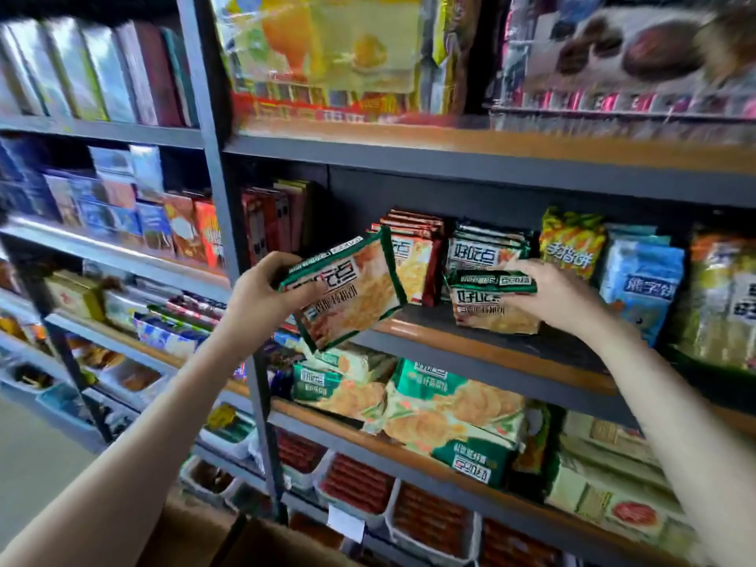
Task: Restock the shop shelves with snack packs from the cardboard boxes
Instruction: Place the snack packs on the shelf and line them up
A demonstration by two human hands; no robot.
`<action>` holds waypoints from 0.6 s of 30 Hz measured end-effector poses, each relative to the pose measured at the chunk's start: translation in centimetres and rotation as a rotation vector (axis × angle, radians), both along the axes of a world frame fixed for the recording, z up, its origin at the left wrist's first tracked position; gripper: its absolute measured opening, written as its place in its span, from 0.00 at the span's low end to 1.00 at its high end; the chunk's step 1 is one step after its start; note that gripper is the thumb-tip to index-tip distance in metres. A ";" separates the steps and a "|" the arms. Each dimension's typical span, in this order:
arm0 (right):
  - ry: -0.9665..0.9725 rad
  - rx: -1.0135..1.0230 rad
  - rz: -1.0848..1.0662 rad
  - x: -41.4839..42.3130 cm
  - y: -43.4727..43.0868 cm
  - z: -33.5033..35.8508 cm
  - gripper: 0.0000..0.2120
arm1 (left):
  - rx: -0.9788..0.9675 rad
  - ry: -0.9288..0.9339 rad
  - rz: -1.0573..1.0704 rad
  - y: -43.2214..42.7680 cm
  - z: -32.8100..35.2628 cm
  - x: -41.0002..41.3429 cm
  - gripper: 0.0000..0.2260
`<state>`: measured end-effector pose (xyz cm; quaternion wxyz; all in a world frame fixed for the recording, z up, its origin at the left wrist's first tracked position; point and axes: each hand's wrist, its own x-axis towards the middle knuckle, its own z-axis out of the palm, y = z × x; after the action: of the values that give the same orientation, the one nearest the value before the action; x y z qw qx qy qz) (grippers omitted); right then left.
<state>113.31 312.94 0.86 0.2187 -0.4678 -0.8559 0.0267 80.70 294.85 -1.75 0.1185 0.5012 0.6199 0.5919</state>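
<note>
On the far left, blurred shelves held upright boxed goods. Right of a grey upright post (pixel 229 239), the left hand (pixel 262 292) gripped a green-edged snack pack (pixel 352 292), fingers curled round its top left corner, holding it tilted in the air in front of the middle shelf (pixel 470 349). Behind it stood a row of red-edged packs (pixel 413 255). Further right, the right hand (pixel 548 296) clamped the top of a second green pack (pixel 491 304), which stood on the shelf board just in front of a matching green row (pixel 487 247). Yellow and blue packs (pixel 642 280) stood beside that, at the right.

The step seemed to be seating the right pack; it would go best pushed back upright until it touched its row, label forward, before the left pack followed. Open board lay between the two hands near the shelf's front edge, so there was room, but the shelf above left little height. A cardboard box (pixel 262 542) showed at the bottom.
</note>
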 end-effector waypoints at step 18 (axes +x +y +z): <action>-0.388 0.144 -0.262 -6.0 5.9 -1.7 0.35 | -0.016 -0.318 -0.005 6.8 -1.1 1.2 0.13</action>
<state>107.30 318.85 -0.81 0.0845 -0.5545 -0.8136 -0.1532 81.92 301.68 -2.81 0.2207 0.4020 0.5969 0.6584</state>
